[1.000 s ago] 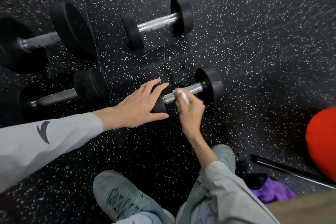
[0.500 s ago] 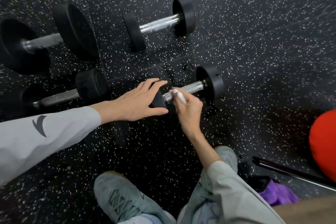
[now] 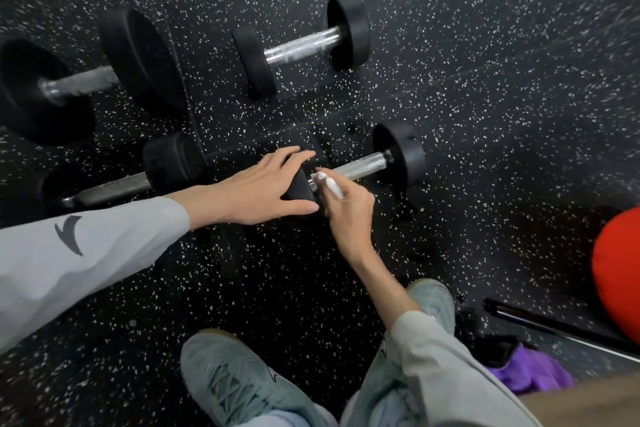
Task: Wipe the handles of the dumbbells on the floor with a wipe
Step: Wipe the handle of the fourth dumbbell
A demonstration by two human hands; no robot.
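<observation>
Four black-ended dumbbells with bare metal handles lie on the black rubber floor [image 3: 485, 114] flecked with white. The small dumbbell nearest the person [image 3: 367, 166] lies close to the middle of the floor in view, its knurled steel handle running up to the right. The left hand [image 3: 249, 191], fingers straight and spread, rests flat on this dumbbell's left end plate; its grip is wide and holds nothing. The right hand [image 3: 349, 215] is curled narrowly around a folded white wipe [image 3: 329, 184], which it presses against the left end of the handle, just beside the covered plate. Both arms wear pale grey sleeves [image 3: 76, 263].

A second small dumbbell [image 3: 301, 45] lies farther away, towards the far edge of the floor in view, well apart from the hands. A large dumbbell with broad plates [image 3: 86, 80] lies at the far left, and a longer-handled dumbbell [image 3: 138, 180] lies just beyond the left forearm.

Near the viewer, two grey-green laced shoes [image 3: 235, 388] stand on the floor. At the right edge sit a round red object [image 3: 620, 274], a thin dark metal bar [image 3: 554, 333], and a crumpled purple cloth [image 3: 530, 374].
</observation>
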